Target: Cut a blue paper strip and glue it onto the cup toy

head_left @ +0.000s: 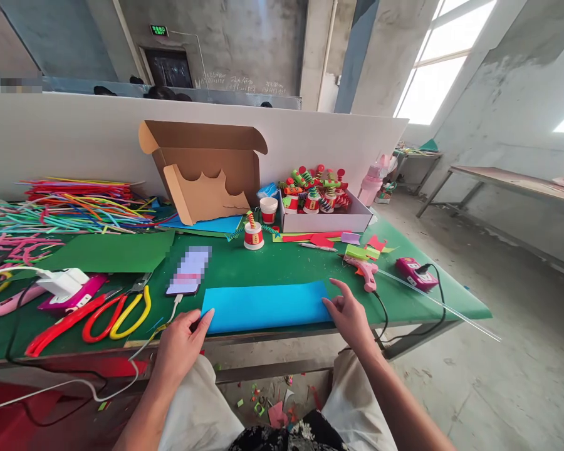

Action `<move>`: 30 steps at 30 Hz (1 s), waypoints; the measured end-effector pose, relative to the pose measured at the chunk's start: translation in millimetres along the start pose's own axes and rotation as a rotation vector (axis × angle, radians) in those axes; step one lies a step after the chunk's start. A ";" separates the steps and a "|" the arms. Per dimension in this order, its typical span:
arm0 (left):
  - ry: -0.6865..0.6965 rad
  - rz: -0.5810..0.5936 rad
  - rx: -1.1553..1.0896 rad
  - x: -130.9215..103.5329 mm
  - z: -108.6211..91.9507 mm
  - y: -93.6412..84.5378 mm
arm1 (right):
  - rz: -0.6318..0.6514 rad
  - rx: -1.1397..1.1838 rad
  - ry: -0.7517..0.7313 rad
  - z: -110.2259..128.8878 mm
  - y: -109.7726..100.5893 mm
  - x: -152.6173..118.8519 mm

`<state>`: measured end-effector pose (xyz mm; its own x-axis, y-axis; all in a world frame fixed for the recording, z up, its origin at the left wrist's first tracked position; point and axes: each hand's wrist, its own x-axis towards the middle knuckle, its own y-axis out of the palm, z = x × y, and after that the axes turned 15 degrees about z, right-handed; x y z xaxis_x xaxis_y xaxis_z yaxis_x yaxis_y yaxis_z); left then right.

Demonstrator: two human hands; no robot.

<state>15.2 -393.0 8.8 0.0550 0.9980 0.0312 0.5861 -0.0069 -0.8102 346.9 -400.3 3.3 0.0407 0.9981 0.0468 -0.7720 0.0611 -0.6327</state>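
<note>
A long blue sheet of paper (267, 307) lies at the front edge of the green table (282, 266), its near side level with that edge. My left hand (183, 341) grips its left end, the thumb on top and the other fingers curled, partly hidden. At the right end, my right hand (350, 313) has its thumb on the paper's edge; the index finger is lifted, and the rest are curled beneath. Behind the paper stands a small red-and-white paper cup figure (253, 235) with coiled arms. A phone (189, 269) lies by the paper's upper left corner.
Scissors (131, 313), red-handled pliers (66, 326) and a white charger (66, 283) lie left. A pink glue gun (367, 274) and purple socket block (416, 274) are right. Behind stand a cardboard box (211, 163), a box of cup figures (326, 220) and pipe cleaners (75, 210).
</note>
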 end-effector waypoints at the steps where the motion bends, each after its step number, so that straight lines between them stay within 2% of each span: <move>1: 0.011 0.014 0.028 2.1 0.2 0.6 | -0.027 -0.030 0.007 -0.3 0.7 -0.7; 4: 0.064 0.055 0.139 6.7 3.0 3.9 | -0.072 -0.133 0.028 -2.3 2.7 -2.7; 10: 0.108 0.059 0.444 8.4 7.1 10.8 | -0.008 -0.327 0.068 -5.1 4.7 -2.0; 15: 0.131 0.043 0.489 7.8 6.9 12.0 | -0.001 -0.349 0.079 -6.9 4.2 -1.8; 18: 0.168 0.012 0.393 9.3 10.3 12.2 | -0.002 -0.212 0.043 -12.2 3.2 -0.3; 21: 0.205 -0.029 0.193 15.5 12.4 9.9 | 0.029 0.050 -0.040 -13.6 -0.2 9.4; 23: 0.228 -0.111 0.070 21.2 8.9 4.8 | 0.063 0.250 -0.109 -6.8 -5.7 19.7; 25: 0.291 -0.248 -0.052 24.7 0.6 -3.7 | 0.077 0.417 -0.200 7.1 -14.8 28.2; 28: 0.475 -0.426 -0.243 19.6 -13.6 -19.5 | -0.022 0.447 -0.388 30.9 -33.2 27.6; 30: 0.589 -0.467 -0.282 10.3 -15.8 -26.6 | -0.088 0.323 -0.510 38.4 -43.7 17.6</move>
<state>12.9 -383.6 40.0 0.1253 0.7052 0.6979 0.8316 0.3090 -0.4616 357.0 -385.8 61.5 -0.1343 0.8538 0.5031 -0.9360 0.0574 -0.3472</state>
